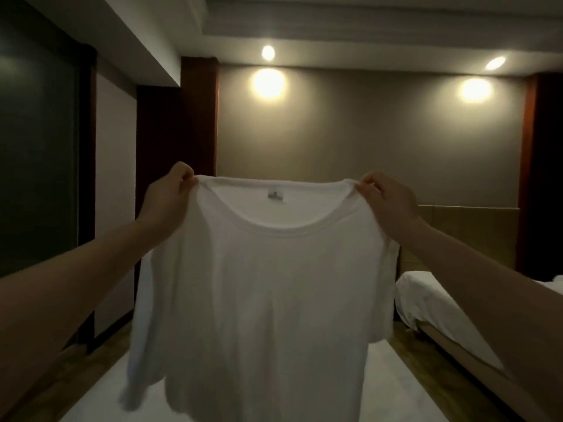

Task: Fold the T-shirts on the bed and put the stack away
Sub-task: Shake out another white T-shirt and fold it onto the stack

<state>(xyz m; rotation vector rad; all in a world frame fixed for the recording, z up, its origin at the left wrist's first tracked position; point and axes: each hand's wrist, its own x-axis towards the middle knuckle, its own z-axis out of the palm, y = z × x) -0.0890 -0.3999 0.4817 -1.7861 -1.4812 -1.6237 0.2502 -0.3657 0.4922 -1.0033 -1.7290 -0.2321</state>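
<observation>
A white T-shirt [262, 300] hangs spread out in front of me, collar up, with a small grey label inside the neck. My left hand [169, 197] pinches its left shoulder and my right hand [387, 197] pinches its right shoulder. Both arms are stretched forward at chest height. The hem dangles just above the white bed [396, 400] below me. The shirt hides most of the bed's surface.
A second bed with white bedding [426, 303] stands to the right, across a strip of wooden floor [405, 345]. Dark panels and a doorway [115, 208] line the left wall. A plain grey wall with lamps is ahead.
</observation>
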